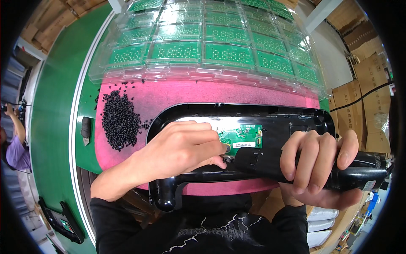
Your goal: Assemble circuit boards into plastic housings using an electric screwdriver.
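The right hand (pixel 311 155) grips an electric screwdriver (pixel 264 163); the left hand (pixel 182 148) curls beside a circuit board (pixel 247 134), its hold unclear from here.

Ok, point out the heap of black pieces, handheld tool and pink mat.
Heap of black pieces (pixel 120 120), head view: middle.
Handheld tool (pixel 268 162), head view: left end.
Pink mat (pixel 169 92), head view: bare upper part.

White label (pixel 247 144) on green circuit board (pixel 245 133), dark characters (pixel 377 80) on brown cartons (pixel 368 99)
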Demonstrator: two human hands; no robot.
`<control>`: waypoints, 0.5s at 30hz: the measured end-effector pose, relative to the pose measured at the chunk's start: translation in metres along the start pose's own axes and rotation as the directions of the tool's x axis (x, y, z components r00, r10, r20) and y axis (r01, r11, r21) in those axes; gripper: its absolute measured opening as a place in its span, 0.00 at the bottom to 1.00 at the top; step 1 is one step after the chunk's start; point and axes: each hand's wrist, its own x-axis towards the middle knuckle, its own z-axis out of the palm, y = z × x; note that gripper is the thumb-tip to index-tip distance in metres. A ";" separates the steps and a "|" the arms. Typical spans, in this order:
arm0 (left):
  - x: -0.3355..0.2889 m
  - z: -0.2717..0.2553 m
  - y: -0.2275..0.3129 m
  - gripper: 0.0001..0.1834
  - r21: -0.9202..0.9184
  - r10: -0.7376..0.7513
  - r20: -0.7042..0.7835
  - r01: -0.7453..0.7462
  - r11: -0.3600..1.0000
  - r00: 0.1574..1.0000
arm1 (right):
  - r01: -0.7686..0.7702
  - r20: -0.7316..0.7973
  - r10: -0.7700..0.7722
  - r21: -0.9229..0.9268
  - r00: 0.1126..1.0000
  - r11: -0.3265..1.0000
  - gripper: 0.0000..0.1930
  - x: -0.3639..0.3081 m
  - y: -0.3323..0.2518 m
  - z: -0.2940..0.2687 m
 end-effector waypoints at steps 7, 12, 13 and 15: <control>0.001 0.003 0.001 0.12 0.016 -0.138 0.013 0.138 0.990 0.990 | -0.017 0.066 0.029 -0.172 0.997 0.985 0.24 0.010 -0.021 -0.012; 0.001 0.004 -0.001 0.12 0.071 -0.152 -0.014 0.153 0.986 0.988 | -0.106 0.047 0.133 -0.366 0.990 0.925 0.27 0.016 -0.023 -0.042; 0.001 0.003 -0.002 0.13 0.078 -0.162 0.021 0.160 0.984 0.987 | -0.147 0.005 0.158 -0.342 0.987 0.928 0.27 0.015 -0.019 -0.044; 0.004 0.000 0.000 0.14 0.057 -0.171 0.056 0.168 0.984 0.984 | -0.219 -0.060 0.213 -0.392 0.975 0.893 0.28 0.017 -0.016 -0.042</control>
